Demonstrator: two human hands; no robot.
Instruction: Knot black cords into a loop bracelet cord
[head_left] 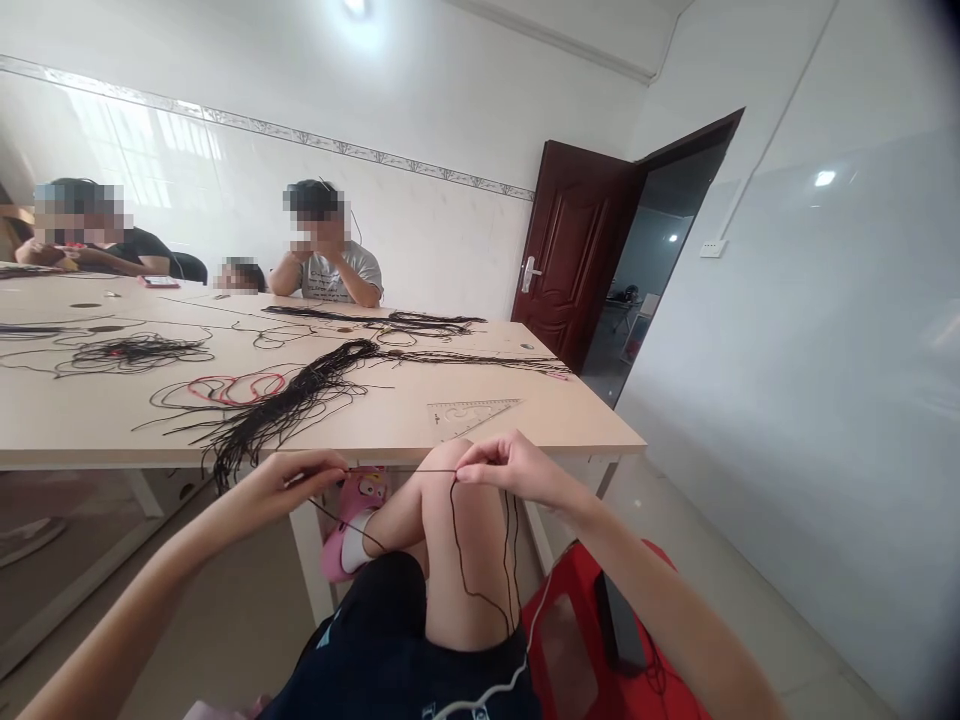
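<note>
A thin black cord (401,471) runs taut and level between my two hands, just above my knee and near the table's front edge. My left hand (309,475) pinches it at one end of the stretch, and a loose tail hangs down toward my lap. At the other end, the thumb and fingers of my right hand (510,468) are closed on the same cord. Below the right hand, dark strands (459,560) dangle over my bare leg. Whether there is a knot at the right fingertips is too small to tell.
On the light wooden table (360,425) lie a thick bundle of black cords (300,395), a red cord (236,388) and a clear set square (469,415). Two people sit across the table, with another head low between them. A red stool (570,640) is beneath me.
</note>
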